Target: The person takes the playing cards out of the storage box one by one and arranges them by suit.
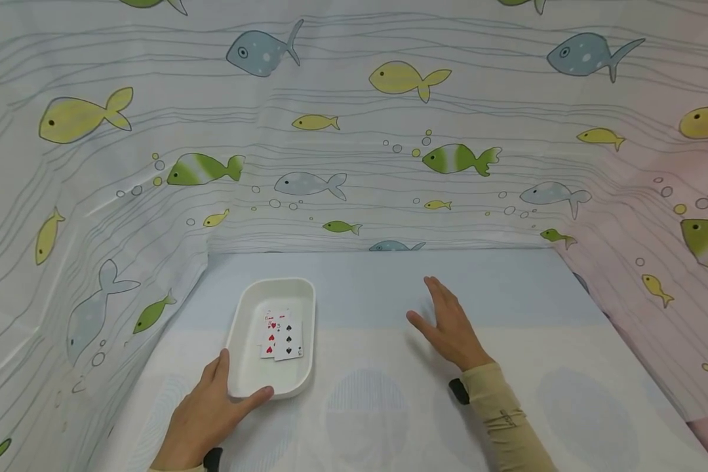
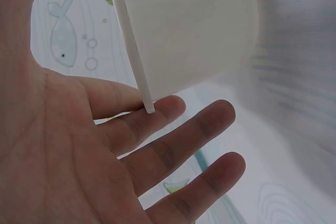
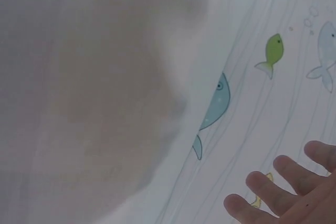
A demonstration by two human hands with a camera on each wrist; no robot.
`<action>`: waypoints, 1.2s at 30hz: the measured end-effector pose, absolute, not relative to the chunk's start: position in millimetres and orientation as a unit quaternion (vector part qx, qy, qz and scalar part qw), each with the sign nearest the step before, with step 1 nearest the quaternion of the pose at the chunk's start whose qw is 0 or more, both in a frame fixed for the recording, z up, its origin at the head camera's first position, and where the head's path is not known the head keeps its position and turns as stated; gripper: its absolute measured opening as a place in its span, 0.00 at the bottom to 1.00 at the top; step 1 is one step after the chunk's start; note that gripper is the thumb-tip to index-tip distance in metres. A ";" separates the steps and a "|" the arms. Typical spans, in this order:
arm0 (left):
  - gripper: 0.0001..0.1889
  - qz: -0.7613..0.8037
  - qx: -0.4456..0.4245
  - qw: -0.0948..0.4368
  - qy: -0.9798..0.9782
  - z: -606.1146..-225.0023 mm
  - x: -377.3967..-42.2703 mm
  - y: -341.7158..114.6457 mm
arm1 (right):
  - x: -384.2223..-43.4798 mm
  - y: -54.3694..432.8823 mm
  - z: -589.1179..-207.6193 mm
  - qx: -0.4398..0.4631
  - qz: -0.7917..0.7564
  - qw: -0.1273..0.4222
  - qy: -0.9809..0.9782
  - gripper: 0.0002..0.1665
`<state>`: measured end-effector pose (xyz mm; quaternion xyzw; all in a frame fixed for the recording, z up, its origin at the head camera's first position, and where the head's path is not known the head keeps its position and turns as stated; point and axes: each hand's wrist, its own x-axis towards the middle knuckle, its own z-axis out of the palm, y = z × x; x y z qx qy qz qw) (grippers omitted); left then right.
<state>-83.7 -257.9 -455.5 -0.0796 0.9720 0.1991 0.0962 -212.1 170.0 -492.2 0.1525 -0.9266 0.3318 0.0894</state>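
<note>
A white oblong tray [image 1: 308, 337] stands on the left part of the table. Inside lie overlapping playing cards: a three of spades [image 1: 288, 342] on top, a hearts card [image 1: 267, 342] partly under it, and more red marks behind. My left hand [image 1: 203, 410] is at the tray's near left corner, fingers along the left side and thumb by the near rim. In the left wrist view, the spread, nearly straight fingers [image 2: 173, 156] touch the tray's rim [image 2: 134, 56]. Over the table to the right, my right hand [image 1: 448, 328] holds nothing, its fingers extended and thumb apart.
A pale cloth covers the table [image 1: 377, 354], with light blue along the far side. Fish-patterned sheets [image 1: 354, 151] hang at the back and both sides. Dark bands [image 1: 458, 391] show at both wrists.
</note>
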 end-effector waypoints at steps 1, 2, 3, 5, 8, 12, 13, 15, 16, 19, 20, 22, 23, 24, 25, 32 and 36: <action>0.71 0.199 -0.079 0.095 0.972 -455.9 -83.8 -257.9 | -211.8 168.8 -492.0 0.153 0.333 0.088 -0.926 0.53; 0.71 0.198 -0.079 0.094 0.972 -456.3 -83.7 -257.9 | -211.6 167.5 -491.8 0.153 0.333 0.086 -0.926 0.53; 0.71 0.198 -0.078 0.093 0.973 -456.6 -83.5 -258.0 | -211.5 166.3 -491.8 0.154 0.333 0.084 -0.926 0.53; 0.70 0.198 -0.077 0.091 0.973 -457.0 -83.4 -258.1 | -212.2 163.7 -492.0 0.152 0.331 0.082 -0.928 0.53; 0.70 0.197 -0.077 0.088 0.974 -457.0 -83.5 -257.9 | -213.4 159.5 -490.5 0.150 0.327 0.082 -0.929 0.54; 0.70 0.198 -0.078 0.085 0.973 -456.1 -83.1 -257.2 | -215.2 152.9 -487.0 0.154 0.324 0.083 -0.930 0.54; 0.70 0.199 -0.079 0.082 0.973 -455.9 -82.9 -257.1 | -216.0 151.5 -486.4 0.156 0.324 0.084 -0.929 0.54; 0.71 0.201 -0.081 0.076 0.973 -455.3 -83.1 -257.1 | -218.2 148.0 -485.3 0.159 0.322 0.085 -0.929 0.54; 0.70 0.203 -0.081 0.074 0.973 -454.9 -83.2 -257.2 | -219.4 146.3 -485.1 0.160 0.322 0.086 -0.929 0.54; 0.71 0.205 -0.082 0.072 0.973 -454.1 -83.8 -257.9 | -223.2 141.2 -484.5 0.166 0.329 0.084 -0.926 0.54; 0.71 0.205 -0.082 0.073 0.973 -454.1 -83.9 -258.2 | -224.2 139.1 -484.4 0.166 0.333 0.080 -0.925 0.53; 0.71 0.206 -0.082 0.077 0.972 -454.3 -83.6 -258.9 | -225.6 134.7 -484.0 0.169 0.341 0.071 -0.922 0.53; 0.71 0.206 -0.082 0.078 0.972 -454.6 -83.6 -259.1 | -226.4 132.5 -483.8 0.171 0.345 0.065 -0.921 0.53; 0.71 0.205 -0.083 0.079 0.972 -455.3 -83.8 -259.4 | -226.9 130.1 -483.5 0.173 0.348 0.061 -0.920 0.53; 0.71 0.206 -0.083 0.079 0.972 -455.9 -83.8 -259.5 | -227.6 127.7 -483.5 0.175 0.349 0.057 -0.919 0.53; 0.71 0.210 -0.083 0.074 0.971 -458.8 -83.2 -259.8 | -235.5 110.0 -482.8 0.198 0.353 0.056 -0.913 0.51; 0.72 0.215 -0.087 0.077 0.970 -458.9 -82.4 -259.3 | -238.2 97.4 -484.5 0.221 0.330 0.070 -0.915 0.48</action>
